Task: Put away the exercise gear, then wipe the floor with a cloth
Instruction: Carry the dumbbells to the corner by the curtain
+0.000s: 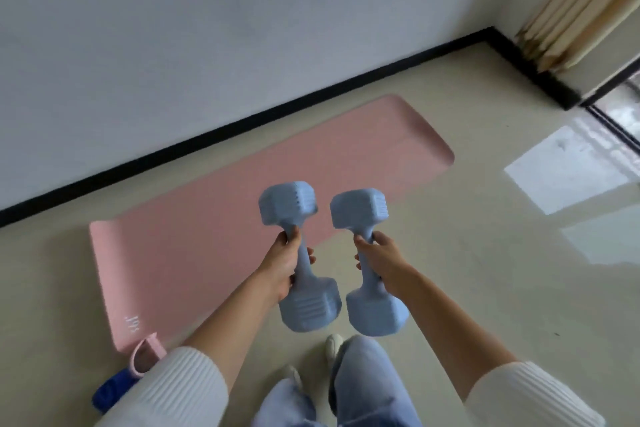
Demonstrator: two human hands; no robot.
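Now each hand [281, 265] [382, 262] grips one blue dumbbell [300, 258] [369, 262] above mat [214, 229].

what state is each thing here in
left dumbbell, in the air, gripped by left hand
right dumbbell, in the air, gripped by right hand
pink mat, unrolled flat on the floor
pink strap, loose at the mat's near corner
blue cloth, on the floor, partly hidden by a sleeve

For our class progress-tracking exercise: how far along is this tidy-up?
Nothing looks put away yet. In hand: the left hand grips the left dumbbell, the right hand the right dumbbell. Remaining: the pink mat lies unrolled on the floor, and wiping has not begun.
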